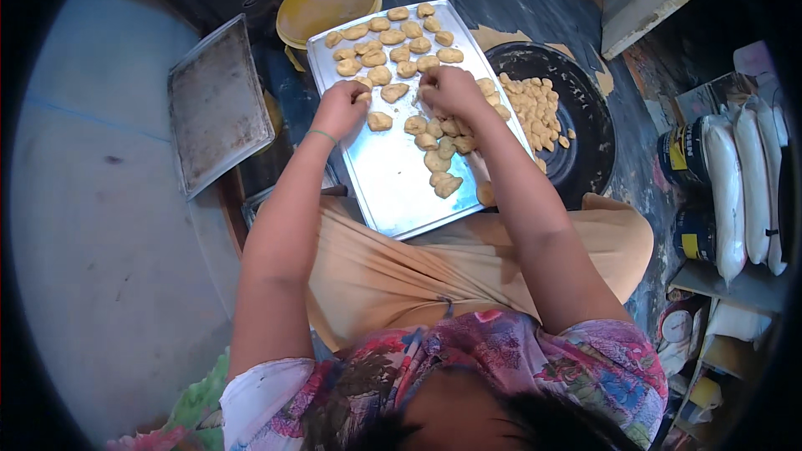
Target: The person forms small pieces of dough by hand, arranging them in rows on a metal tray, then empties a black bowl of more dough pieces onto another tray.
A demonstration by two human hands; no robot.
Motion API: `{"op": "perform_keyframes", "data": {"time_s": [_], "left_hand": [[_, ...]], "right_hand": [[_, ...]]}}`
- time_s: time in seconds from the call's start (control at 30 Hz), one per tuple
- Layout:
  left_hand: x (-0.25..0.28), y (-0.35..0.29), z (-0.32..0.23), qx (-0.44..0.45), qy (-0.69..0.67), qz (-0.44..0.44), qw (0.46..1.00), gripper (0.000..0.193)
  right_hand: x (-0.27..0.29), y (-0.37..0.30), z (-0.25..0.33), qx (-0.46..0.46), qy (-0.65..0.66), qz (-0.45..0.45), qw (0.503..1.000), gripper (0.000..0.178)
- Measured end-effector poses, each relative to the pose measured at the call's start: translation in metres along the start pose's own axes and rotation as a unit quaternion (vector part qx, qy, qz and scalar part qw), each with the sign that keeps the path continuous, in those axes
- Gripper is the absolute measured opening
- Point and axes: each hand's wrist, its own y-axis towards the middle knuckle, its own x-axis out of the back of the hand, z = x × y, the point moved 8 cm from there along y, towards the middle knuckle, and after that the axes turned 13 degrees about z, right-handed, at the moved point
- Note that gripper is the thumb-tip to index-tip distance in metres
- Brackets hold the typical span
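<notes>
A shiny metal baking tray (393, 192) rests tilted in front of me, partly over my lap. Lumps of tan dough (379, 75) stand in loose rows over its far half. A looser heap of dough lumps (439, 156) lies at the right of the tray, below my right hand. At the tray's left edge my left hand (339, 108) is closed with a dough lump (363, 97) at its fingertips. Above the tray, my right hand (455, 92) has its fingers bent downward close to the rows; the palm hides whatever they may hold.
To the right stands a round black basin (589, 129) with many small dough pieces (530, 108). A yellow bucket (327, 7) is beyond the tray. Another, stained tray (219, 100) leans at the left. Shelves with plastic packs (725, 200) line the right side.
</notes>
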Motion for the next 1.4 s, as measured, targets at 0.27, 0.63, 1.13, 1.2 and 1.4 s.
{"op": "perform_keyframes", "data": {"time_s": [0.27, 0.63, 1.13, 1.2, 1.4], "left_hand": [[-0.014, -0.002, -0.065, -0.178, 0.188, -0.074, 0.963, 0.034], [-0.039, 0.006, -0.087, -0.221, 0.233, -0.085, 0.943, 0.021], [-0.078, 0.023, -0.097, -0.21, 0.261, 0.012, 0.942, 0.025], [-0.082, 0.031, -0.11, -0.193, 0.278, 0.045, 0.94, 0.026], [-0.057, 0.007, -0.104, -0.199, 0.24, -0.011, 0.95, 0.024]], "right_hand": [[0.017, -0.001, -0.025, -0.017, 0.04, -0.039, 0.998, 0.041], [0.033, 0.0, -0.048, -0.036, 0.137, -0.099, 0.985, 0.034], [0.052, -0.015, -0.065, 0.011, 0.094, -0.129, 0.987, 0.026], [0.045, -0.006, -0.083, 0.056, 0.046, -0.144, 0.987, 0.026], [0.062, -0.033, -0.069, 0.095, -0.004, -0.251, 0.963, 0.035]]}}
